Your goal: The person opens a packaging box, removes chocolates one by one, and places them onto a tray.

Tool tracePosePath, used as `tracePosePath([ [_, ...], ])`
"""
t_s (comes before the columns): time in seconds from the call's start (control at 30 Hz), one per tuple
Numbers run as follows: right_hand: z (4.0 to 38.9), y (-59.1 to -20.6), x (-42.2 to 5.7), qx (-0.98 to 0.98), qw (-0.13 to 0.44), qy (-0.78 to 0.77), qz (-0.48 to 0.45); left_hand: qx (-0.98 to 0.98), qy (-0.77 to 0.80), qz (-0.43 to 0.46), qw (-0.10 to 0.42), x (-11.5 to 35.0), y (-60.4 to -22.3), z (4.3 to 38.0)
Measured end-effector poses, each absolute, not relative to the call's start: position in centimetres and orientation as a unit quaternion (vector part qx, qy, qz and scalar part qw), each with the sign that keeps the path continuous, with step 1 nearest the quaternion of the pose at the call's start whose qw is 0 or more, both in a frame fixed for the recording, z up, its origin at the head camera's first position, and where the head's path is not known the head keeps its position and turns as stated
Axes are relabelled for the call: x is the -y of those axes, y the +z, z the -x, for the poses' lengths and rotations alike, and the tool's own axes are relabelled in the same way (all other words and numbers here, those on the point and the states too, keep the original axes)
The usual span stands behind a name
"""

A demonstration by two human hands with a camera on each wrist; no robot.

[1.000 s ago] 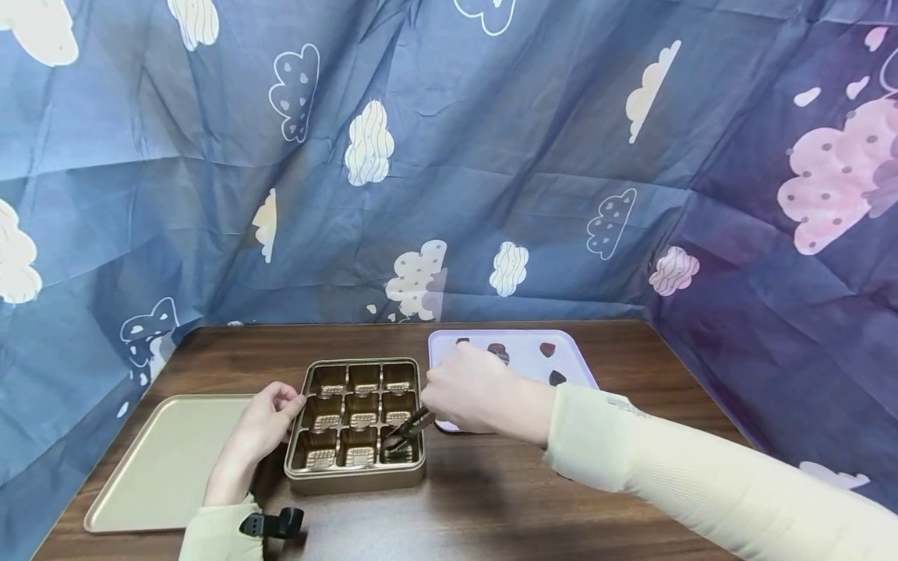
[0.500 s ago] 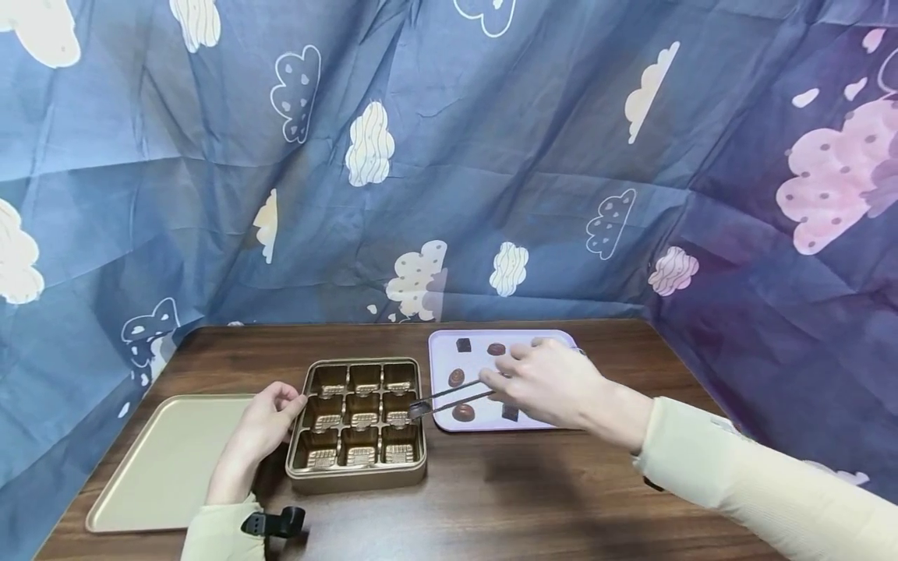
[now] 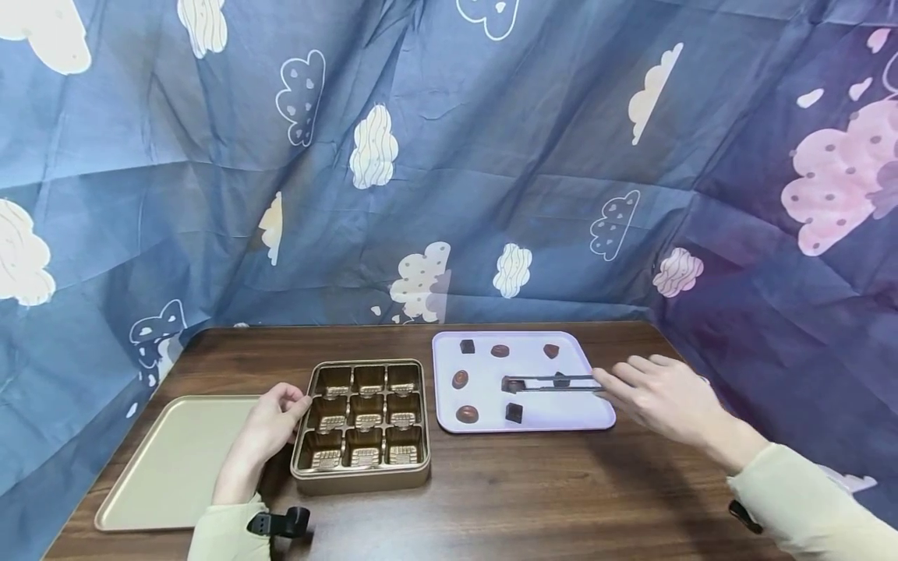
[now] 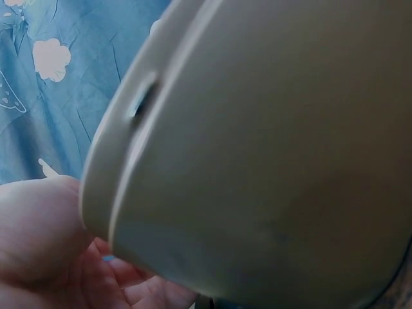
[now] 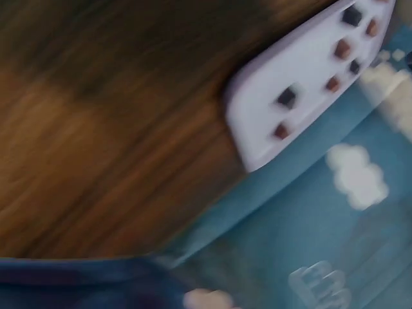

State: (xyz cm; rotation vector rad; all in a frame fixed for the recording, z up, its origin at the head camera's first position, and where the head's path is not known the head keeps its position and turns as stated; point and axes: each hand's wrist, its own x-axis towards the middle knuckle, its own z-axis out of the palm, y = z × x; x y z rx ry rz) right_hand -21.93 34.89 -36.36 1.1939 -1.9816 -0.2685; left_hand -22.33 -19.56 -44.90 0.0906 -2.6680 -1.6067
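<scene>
A bronze-coloured box (image 3: pixel 361 479) with a gold insert of square compartments sits on the table. My left hand (image 3: pixel 269 421) holds its left rim. In the left wrist view, the thumb and fingers (image 4: pixel 38 232) lie against the box (image 4: pixel 257 154), whose wall fills much of that picture. My right hand (image 3: pixel 659 393) grips long dark tongs (image 3: pixel 578 378) that reach left over the white-lilac tray (image 3: pixel 484 425). Around a dark chocolate (image 3: pixel 515 386) in the middle of the tray stand the tong tips. Several brown and dark chocolates lie about it, such as an oval one (image 3: pixel 467 414).
A beige tray or lid (image 3: pixel 178 460) lies flat at the left, partly behind the left arm. Blue cloud-patterned cloth (image 3: pixel 449 234) hangs behind and beside the brown wooden table (image 3: pixel 491 499). The right wrist view is blurred and shows the tray (image 5: pixel 257 138).
The right hand has drawn the tongs out of the box's front right compartment and moved right; a dark chocolate shows at the tips on the way. The left hand has stayed at the box.
</scene>
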Motion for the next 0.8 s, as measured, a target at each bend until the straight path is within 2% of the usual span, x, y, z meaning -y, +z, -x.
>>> tracePosePath([
  [0.33,20.9,-39.5,-42.5,0.815,0.367,-0.115,-0.433,0.856,-0.516,-0.026,0.013,19.7,-45.0,22.4],
  [0.53,20.4,-41.3,-44.0,0.814,0.365,-0.116,-0.437,0.858,-0.513,-0.034,0.005,19.6,-45.0,22.2],
  [0.8,20.4,-42.0,-44.4,0.807,0.391,-0.104,-0.431,0.858,-0.513,-0.023,0.012,19.6,-44.8,22.4],
])
